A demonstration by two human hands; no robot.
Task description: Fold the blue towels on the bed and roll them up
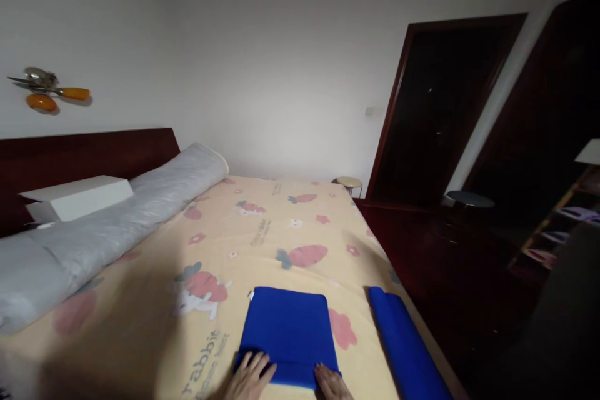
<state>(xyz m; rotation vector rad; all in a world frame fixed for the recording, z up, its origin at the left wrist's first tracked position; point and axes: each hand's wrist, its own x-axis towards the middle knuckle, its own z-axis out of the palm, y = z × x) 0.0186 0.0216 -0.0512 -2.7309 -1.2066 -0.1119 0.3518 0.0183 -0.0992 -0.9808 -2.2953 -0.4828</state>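
Observation:
A flat blue fabric piece (288, 325) lies on the bed in front of me, with a small white tag at its far left corner. Its near edge has a folded strip across it. My left hand (250, 377) rests on the left end of that strip, fingers spread and lying on the fabric. On the strip's right end lies my right hand (330, 381), fingers stretched over the edge, thumb hard to see. To the right, a second blue fabric piece (407, 347), long and folded or rolled, lies along the bed's edge, apart from my hands.
The bed sheet (262, 237) is pale yellow with carrots and rabbits. A long grey wrapped roll (154, 212) and a white box (89, 197) lie by the dark headboard (89, 153). Beyond the bed stand a round stool (349, 182), a dark stool (470, 199) and a rack (557, 215).

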